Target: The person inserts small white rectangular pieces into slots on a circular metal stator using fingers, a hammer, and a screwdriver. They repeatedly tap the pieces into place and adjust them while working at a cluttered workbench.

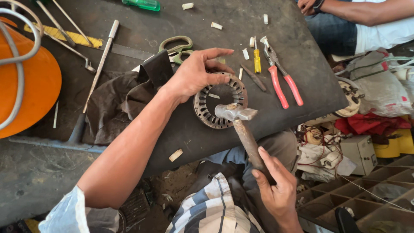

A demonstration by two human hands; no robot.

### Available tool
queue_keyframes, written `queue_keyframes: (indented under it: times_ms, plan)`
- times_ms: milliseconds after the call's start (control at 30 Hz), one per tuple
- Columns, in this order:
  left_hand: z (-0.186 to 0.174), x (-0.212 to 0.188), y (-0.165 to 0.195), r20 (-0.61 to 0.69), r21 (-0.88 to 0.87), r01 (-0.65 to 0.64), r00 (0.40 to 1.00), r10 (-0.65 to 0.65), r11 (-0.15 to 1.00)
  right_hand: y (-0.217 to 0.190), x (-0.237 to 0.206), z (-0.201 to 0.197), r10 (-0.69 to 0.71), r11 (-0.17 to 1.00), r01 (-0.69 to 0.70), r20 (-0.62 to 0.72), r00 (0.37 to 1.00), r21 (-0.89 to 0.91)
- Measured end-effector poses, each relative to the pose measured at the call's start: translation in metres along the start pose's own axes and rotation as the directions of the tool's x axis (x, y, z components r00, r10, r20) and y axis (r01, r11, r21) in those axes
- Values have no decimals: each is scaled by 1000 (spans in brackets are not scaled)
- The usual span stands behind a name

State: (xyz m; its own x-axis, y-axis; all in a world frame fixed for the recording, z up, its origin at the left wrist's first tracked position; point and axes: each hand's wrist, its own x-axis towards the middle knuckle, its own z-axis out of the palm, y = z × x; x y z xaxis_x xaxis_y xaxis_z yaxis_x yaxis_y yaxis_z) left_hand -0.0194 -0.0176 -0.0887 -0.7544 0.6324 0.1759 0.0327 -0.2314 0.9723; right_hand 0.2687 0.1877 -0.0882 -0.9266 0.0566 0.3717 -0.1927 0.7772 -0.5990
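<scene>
The stator ring (220, 106) lies on the bench (172, 26), near its middle. The left hand (194, 75) rests on the ring's rim at ten o'clock. The hammer (241, 125) has its head on the rim at five o'clock, its handle running toward five o'clock into the right hand (276, 190). At two o'clock from the ring lie the pliers (280, 77), with a small screwdriver (257, 58) just beside them at their nine o'clock. The scissors (174, 47) lie at eleven o'clock from the ring, and a cloth (116, 108) at nine o'clock.
</scene>
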Motion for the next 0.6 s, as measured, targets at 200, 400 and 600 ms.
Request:
queue_keyframes:
  times_ms: [200,400,600]
  plan:
    - [-2,0,2,-36,-102,49,998,-53,994,-10,4,18,-67,998,66,-25,997,-18]
    - [2,0,-3,-70,-137,74,994,-84,988,-17,10,7,-46,998,46,4,999,-48]
    - [1,0,-4,-85,-153,71,993,-84,986,-21,13,17,-110,994,110,-22,994,-9]
